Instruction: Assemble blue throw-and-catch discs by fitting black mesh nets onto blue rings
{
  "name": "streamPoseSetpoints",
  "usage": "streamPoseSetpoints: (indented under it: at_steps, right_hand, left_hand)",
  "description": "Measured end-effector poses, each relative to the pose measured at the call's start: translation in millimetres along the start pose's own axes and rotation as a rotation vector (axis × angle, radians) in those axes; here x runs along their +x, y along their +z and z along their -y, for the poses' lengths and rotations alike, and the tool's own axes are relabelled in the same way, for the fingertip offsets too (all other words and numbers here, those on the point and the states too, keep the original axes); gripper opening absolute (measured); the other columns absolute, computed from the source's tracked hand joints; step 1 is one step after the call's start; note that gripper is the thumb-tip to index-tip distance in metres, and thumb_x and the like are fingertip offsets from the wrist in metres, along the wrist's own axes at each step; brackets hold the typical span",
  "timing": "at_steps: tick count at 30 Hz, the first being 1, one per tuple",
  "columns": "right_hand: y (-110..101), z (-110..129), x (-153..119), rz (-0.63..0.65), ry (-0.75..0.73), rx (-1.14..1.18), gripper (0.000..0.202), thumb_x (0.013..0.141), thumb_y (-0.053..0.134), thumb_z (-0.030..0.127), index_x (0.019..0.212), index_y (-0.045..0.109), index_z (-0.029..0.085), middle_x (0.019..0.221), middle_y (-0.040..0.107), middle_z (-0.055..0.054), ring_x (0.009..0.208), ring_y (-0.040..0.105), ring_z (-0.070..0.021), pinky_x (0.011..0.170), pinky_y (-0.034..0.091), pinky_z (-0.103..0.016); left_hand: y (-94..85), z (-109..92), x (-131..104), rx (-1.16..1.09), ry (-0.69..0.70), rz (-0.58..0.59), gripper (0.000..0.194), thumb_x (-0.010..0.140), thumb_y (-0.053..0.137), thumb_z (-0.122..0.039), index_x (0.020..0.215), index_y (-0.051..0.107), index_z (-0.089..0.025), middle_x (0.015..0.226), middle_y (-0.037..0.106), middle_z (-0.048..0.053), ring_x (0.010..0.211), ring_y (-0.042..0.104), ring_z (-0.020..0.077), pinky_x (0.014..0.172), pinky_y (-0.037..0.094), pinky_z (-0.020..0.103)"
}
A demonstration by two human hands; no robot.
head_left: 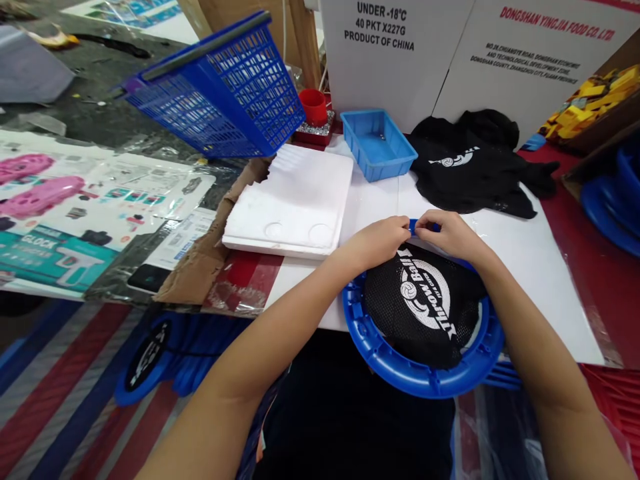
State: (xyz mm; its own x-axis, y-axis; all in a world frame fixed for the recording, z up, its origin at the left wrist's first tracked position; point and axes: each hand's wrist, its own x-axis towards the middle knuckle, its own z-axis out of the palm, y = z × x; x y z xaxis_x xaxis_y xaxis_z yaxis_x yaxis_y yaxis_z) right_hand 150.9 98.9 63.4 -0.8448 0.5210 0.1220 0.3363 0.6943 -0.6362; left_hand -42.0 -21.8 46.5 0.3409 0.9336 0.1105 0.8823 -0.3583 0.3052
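Note:
A blue plastic ring (pixel 435 383) lies at the near edge of the white work surface, its channelled, ribbed side facing up. Black mesh netting (pixel 385 303) with white "Throw Ball" print spans its middle. At the ring's far edge, the fingers of my left hand (pixel 383 239) are closed in a pinch on the rim. Just to the right, my right hand (pixel 450 233) pinches the same stretch of rim, thumb and index finger together. My fingers partly cover that section, so how the mesh sits there is hidden.
Behind the ring are a white foam slab (pixel 295 193), a light-blue tray (pixel 373 150) and a pile of black mesh (pixel 465 160). A blue basket (pixel 220 93) leans at upper left, beside a red cup (pixel 314 108). Blue rings (pixel 613 193) are stacked at right.

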Motion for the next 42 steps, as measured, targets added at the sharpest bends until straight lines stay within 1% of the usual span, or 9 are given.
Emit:
streamPoseSetpoints:
  at_steps: [9,19,24,37,40,42]
  right_hand:
    - [-0.4,0.5,-3.6,-0.025,-0.078,0.005,0.012,0.090,0.065,0.024,0.083,0.075,0.022,0.085,0.074,-0.003,0.076,0.062,-0.0199,0.074,0.048,-0.034]
    - [0.9,-3.7,-4.4,-0.034,-0.083,0.016,0.012,0.092,0.065,0.026,0.086,0.075,0.022,0.088,0.074,-0.003,0.079,0.064,-0.0203,0.077,0.049,-0.035]
    - [-0.4,-3.2,-5.7,-0.069,-0.054,0.062,0.013,0.094,0.067,0.030,0.087,0.076,0.022,0.091,0.076,-0.004,0.082,0.066,-0.0212,0.078,0.050,-0.035]
    - [-1.9,-5.7,-7.1,-0.073,0.006,0.073,0.015,0.094,0.068,0.035,0.089,0.076,0.023,0.092,0.079,-0.004,0.083,0.069,-0.0230,0.079,0.053,-0.038]
    - [-1.5,-4.4,-7.5,-0.118,0.035,0.061,0.016,0.093,0.069,0.036,0.088,0.076,0.022,0.091,0.079,-0.005,0.083,0.069,-0.0230,0.078,0.054,-0.038]
    - [-2.8,-4.9,-8.7,-0.191,0.067,0.066,0.015,0.093,0.069,0.036,0.088,0.075,0.022,0.092,0.078,-0.005,0.084,0.069,-0.0235,0.078,0.054,-0.038]
  left_hand:
    - [0.6,0.9,-0.3,-0.012,0.009,-0.023,0.029,0.099,0.048,0.000,0.099,0.075,-0.012,0.118,0.070,0.014,0.101,0.067,0.0214,0.092,0.055,0.033]
    - [-0.3,0.1,-0.9,-0.028,-0.002,-0.015,0.029,0.100,0.048,-0.001,0.100,0.075,-0.012,0.118,0.069,0.014,0.102,0.066,0.0218,0.094,0.054,0.034]
    - [0.0,0.5,-1.0,-0.030,0.002,-0.012,0.029,0.101,0.048,-0.002,0.101,0.075,-0.011,0.119,0.069,0.015,0.103,0.067,0.0219,0.094,0.055,0.034]
    - [-2.8,-1.0,-1.8,-0.074,-0.014,-0.033,0.029,0.103,0.047,-0.005,0.099,0.075,-0.012,0.117,0.070,0.014,0.101,0.067,0.0211,0.093,0.055,0.033]
    - [-3.9,-0.3,-2.3,-0.105,-0.012,-0.040,0.029,0.103,0.048,-0.007,0.098,0.076,-0.013,0.115,0.070,0.013,0.101,0.068,0.0210,0.095,0.055,0.034]
    - [-4.7,0.7,-2.6,-0.131,-0.007,-0.043,0.028,0.104,0.049,-0.008,0.098,0.076,-0.013,0.115,0.070,0.013,0.102,0.068,0.0211,0.096,0.055,0.034]
